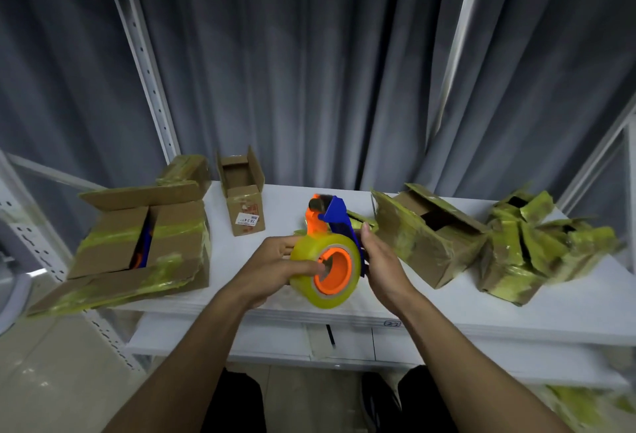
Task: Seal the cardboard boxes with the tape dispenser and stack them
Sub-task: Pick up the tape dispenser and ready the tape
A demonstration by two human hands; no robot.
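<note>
While the left hand [275,260] wraps the yellow-green roll of the tape dispenser [327,253], thumb at its orange core, and the right hand [382,260] grips the blue frame, the tool hangs just above the near edge of the white table [447,308], likely so the tape end can be readied. Its orange handle points to 12 o'clock; unsealed boxes wait around it: a large box [165,222] at 9, a small box [246,207] at 11 and a tape-streaked box [426,240] at 2.
</note>
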